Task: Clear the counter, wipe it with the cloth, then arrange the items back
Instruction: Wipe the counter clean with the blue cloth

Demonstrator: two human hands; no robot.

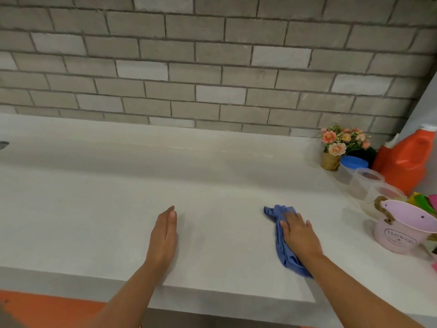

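Note:
A blue cloth lies crumpled on the white counter, right of centre. My right hand presses flat on top of it with straight fingers. My left hand rests on its edge on the bare counter, fingers straight and together, holding nothing. The items stand crowded at the counter's right end: a pink bucket, three clear plastic containers, one with a blue lid, a small pot of pink flowers and an orange detergent jug.
A grey brick wall backs the counter. Colourful items poke out behind the pink bucket. A metal fitting shows at the far left edge. Orange floor lies below the counter's front edge.

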